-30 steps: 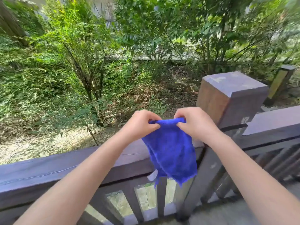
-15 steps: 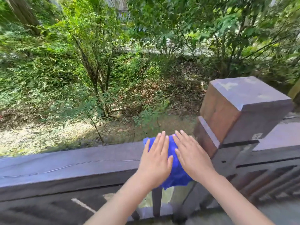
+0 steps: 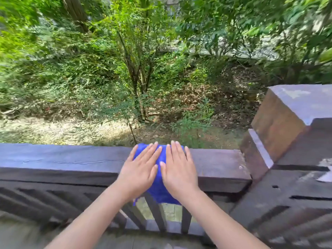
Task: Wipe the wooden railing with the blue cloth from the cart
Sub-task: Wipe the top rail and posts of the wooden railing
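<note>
The blue cloth lies draped over the top of the dark wooden railing, its lower edge hanging down in front of the balusters. My left hand and my right hand rest side by side on it. Both palms press it flat against the rail with straight fingers. Most of the cloth is hidden under my hands; only its far edge, the strip between my hands and the hanging part show. No cart is in view.
A thick square wooden post stands at the right end of the rail, a hand's width from the cloth. Beyond the rail the ground drops to bushes and a small tree. The rail runs on to the left edge.
A second ago both hands held the cloth up by its top edge. They laid it on the rail beside the post, and it now sits further left along the rail.
</note>
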Demonstrator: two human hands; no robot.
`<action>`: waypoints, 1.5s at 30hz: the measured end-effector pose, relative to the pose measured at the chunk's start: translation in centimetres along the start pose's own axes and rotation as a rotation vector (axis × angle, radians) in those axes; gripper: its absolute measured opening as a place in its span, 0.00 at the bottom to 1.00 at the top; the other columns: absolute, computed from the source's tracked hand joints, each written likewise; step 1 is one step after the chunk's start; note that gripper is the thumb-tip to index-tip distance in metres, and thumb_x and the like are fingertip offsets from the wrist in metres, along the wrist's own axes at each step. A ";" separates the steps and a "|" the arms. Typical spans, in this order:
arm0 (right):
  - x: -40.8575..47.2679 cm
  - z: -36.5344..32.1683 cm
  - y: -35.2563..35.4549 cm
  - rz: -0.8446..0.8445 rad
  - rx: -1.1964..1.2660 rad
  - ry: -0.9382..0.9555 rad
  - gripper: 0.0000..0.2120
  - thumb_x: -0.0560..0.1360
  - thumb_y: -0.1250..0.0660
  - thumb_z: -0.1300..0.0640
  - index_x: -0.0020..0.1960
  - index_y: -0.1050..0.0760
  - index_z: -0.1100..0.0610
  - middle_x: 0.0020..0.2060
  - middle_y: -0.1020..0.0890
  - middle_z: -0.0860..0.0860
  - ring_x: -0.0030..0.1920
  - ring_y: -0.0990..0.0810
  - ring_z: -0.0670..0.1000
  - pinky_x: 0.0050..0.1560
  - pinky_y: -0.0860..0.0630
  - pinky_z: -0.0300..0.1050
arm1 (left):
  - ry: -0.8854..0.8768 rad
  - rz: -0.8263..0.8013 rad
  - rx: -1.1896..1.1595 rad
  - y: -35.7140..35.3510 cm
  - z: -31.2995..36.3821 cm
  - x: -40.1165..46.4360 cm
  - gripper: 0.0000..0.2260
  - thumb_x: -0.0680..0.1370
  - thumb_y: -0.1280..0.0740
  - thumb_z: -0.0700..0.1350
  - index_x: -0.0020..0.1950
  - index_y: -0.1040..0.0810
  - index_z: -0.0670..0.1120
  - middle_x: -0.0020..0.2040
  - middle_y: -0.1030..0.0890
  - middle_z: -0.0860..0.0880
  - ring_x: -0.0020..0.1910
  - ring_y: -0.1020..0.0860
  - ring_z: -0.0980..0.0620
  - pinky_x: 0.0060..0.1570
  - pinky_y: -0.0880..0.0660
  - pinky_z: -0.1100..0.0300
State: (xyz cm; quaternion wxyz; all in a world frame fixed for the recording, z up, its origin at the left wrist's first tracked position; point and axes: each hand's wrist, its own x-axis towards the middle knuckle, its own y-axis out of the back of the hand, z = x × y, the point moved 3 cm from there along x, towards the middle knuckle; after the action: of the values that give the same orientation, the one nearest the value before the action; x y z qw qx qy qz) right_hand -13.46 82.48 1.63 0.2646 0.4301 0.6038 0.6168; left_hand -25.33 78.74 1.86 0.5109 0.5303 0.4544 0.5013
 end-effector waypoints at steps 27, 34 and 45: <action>-0.8 4.3 -0.2 -0.024 0.050 -0.073 0.31 0.74 0.54 0.42 0.71 0.40 0.59 0.72 0.37 0.62 0.73 0.40 0.60 0.71 0.43 0.59 | 0.205 0.130 -0.036 -1.4 -0.7 0.0 0.27 0.74 0.55 0.59 0.73 0.43 0.57 0.75 0.39 0.49 0.74 0.42 0.47 0.70 0.45 0.43; 2.1 -5.3 -2.4 -0.132 0.058 0.023 0.30 0.77 0.54 0.41 0.74 0.51 0.54 0.75 0.45 0.58 0.75 0.50 0.60 0.69 0.56 0.70 | 0.318 0.166 -0.026 -0.6 -13.7 -5.4 0.27 0.73 0.52 0.57 0.72 0.37 0.54 0.73 0.35 0.50 0.73 0.38 0.48 0.68 0.41 0.40; 5.8 -21.0 -4.8 -0.098 0.089 0.149 0.28 0.77 0.53 0.43 0.74 0.50 0.54 0.75 0.44 0.58 0.75 0.48 0.59 0.70 0.55 0.70 | 0.524 0.124 -0.033 -0.5 -24.8 -9.0 0.25 0.75 0.51 0.58 0.73 0.44 0.59 0.77 0.43 0.50 0.76 0.49 0.49 0.69 0.54 0.33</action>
State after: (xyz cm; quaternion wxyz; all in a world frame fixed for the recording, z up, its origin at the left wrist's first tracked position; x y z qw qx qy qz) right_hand -35.12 77.13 0.27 0.2296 0.3644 0.6688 0.6060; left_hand -50.77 71.99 0.10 0.3530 0.4008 0.5295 0.6591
